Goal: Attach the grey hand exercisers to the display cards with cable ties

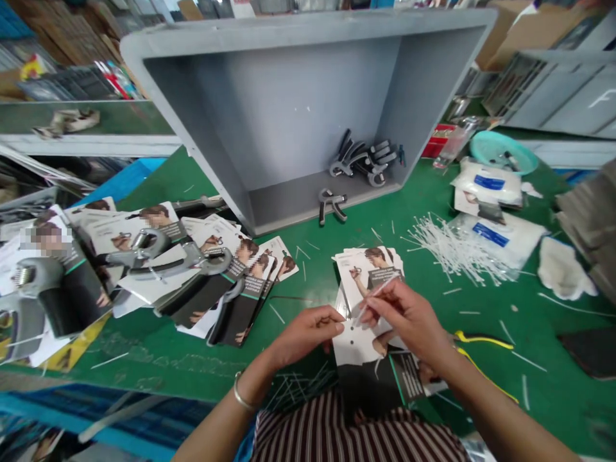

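Observation:
My left hand [305,330] pinches the edge of a printed display card [347,350], thumb and fingers together near two small punched holes. My right hand [414,317] is closed over the same card, with a thin white cable tie [380,292] between thumb and fingers, its end near the holes. Behind my hands lies a stack of similar cards [349,263]. Loose white cable ties [457,253] are heaped to the right. By my right forearm lie yellow-handled pliers [484,337], partly hidden by it.
A large grey crate [308,35] lies on its side on the green table [289,289], with several grey-and-black hand grips [356,157] inside. Hand grips on cards [187,282] pile up at left. Bags of cable ties [510,237] and a turquoise dish [524,153] stand right.

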A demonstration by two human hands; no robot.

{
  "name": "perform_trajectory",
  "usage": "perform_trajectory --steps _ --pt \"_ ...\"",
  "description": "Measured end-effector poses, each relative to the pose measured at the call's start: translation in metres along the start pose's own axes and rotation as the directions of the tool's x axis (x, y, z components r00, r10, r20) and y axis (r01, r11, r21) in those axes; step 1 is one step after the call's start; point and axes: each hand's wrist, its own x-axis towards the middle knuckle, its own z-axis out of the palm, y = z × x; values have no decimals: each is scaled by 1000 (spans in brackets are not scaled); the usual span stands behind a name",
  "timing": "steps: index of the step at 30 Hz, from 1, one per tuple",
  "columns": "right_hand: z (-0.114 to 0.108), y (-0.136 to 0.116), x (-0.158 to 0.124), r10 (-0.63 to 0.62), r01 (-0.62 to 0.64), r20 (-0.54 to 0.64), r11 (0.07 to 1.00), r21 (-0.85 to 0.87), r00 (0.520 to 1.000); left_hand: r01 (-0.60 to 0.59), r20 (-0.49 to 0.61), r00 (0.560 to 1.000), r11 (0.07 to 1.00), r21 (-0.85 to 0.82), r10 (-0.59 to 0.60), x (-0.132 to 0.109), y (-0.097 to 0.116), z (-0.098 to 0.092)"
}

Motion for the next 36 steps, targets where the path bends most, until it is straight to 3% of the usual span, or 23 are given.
perform_trajectory --steps 4,7,12,17,20,23,29,32,36 --pt "13 4 -10 -184 163 -40 937 -310 982 17 11 1000 999 -42 -16 -3 -11 -2" --pt "12 11 -18 -260 230 -8 867 -441 966 23 5 1000 999 -44 -23 -3 -15 -5" --pt "15 20 -22 -284 285 76 834 -472 956 32 -4 999 998 -45 -33 -2 -12 -1" --pt "15 25 -14 -354 430 251 802 -414 901 -7 -16 1000 1000 30 8 -5 1 6" --pt "8 27 -16 -238 338 287 863 -376 928 -113 -117 984 981 159 133 -5 5 10" --pt "2 31 -23 -143 238 290 916 -323 946 -129 -243 958 985 119 154 -4 -3 18" --pt "-1 39 -32 -117 187 258 945 -267 959 -94 -65 994 993 -77 89 -6 -31 41" --pt "1 39 -35 -103 166 241 952 -258 965 -82 -64 995 987 -135 74 -4 -37 47" --pt "3 38 -39 -93 151 228 955 -256 969 -126 -120 986 990 -70 117 -2 -41 50"
